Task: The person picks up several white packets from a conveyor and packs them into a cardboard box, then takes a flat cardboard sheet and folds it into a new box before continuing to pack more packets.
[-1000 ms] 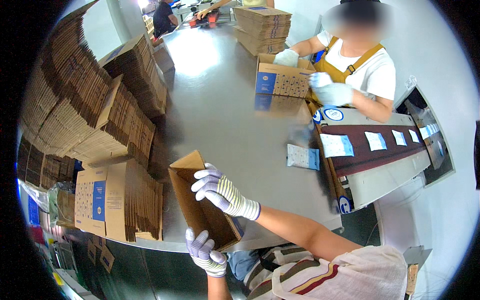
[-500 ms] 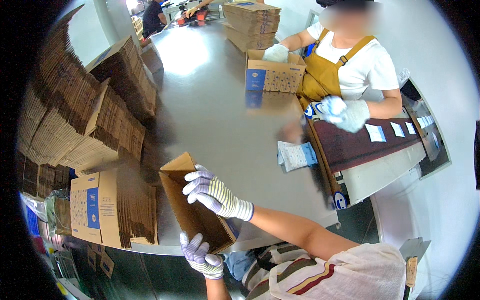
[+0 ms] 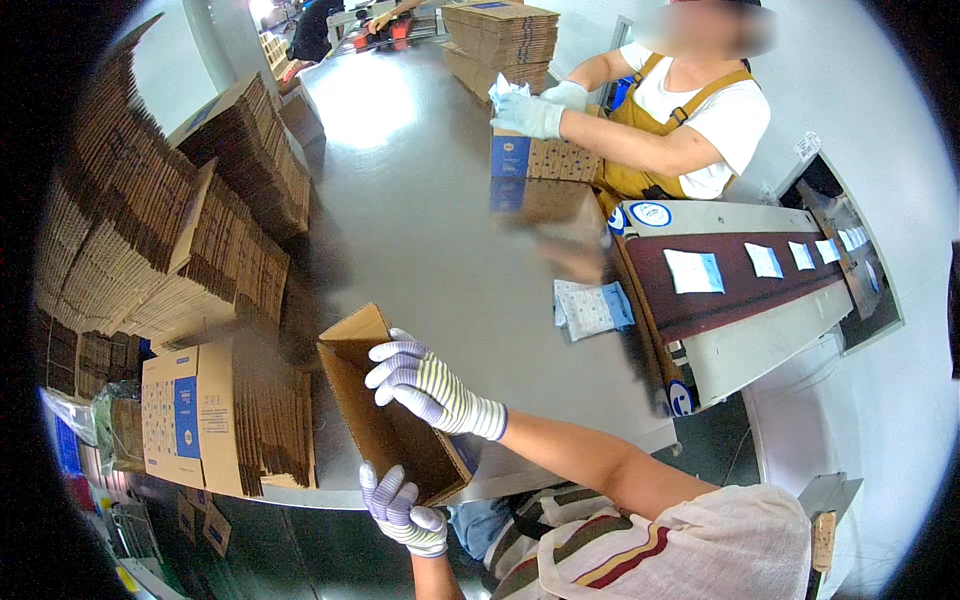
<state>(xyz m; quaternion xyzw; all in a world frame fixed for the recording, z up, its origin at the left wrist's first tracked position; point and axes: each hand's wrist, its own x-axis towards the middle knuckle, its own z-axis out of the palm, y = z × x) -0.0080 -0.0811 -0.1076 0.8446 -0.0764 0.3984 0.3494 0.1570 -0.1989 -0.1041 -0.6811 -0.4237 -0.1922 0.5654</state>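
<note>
- Box [image 3: 390,437]: brown card, at 7 o'clock in my view, long and narrow, its mouth turned up toward my camera; it lies along a line from 11 to 5 o'clock, the near end at the edge of the grey worktop [image 3: 430,230]. Whether the box bears on the worktop, I cannot tell.
- Right hand [image 3: 437,392]: in a striped glove, at the box's 2 o'clock wall; the fingers reach over the rim into the mouth, and I read the grip as clamped on that wall.
- Left hand [image 3: 403,513]: in a matching glove, at the box's 6 o'clock corner, fingers and thumb curled upward; whether this grip clamps or merely props, I cannot tell.
- Packs [image 3: 600,312]: white and blue, overlapping on the worktop at 3 o'clock, just beside the belt [image 3: 745,296], which is dark red and carries a row of similar ones.
- Co-worker [image 3: 722,115]: between 1 and 2 o'clock, both gloved hands at a printed carton [image 3: 565,160], a pack in one.
- Near stack [image 3: 275,420]: folded card at 8 o'clock; tall stacks [image 3: 140,240] rise at 9 to 10, and a far stack [image 3: 505,45] stands at 12.
</note>
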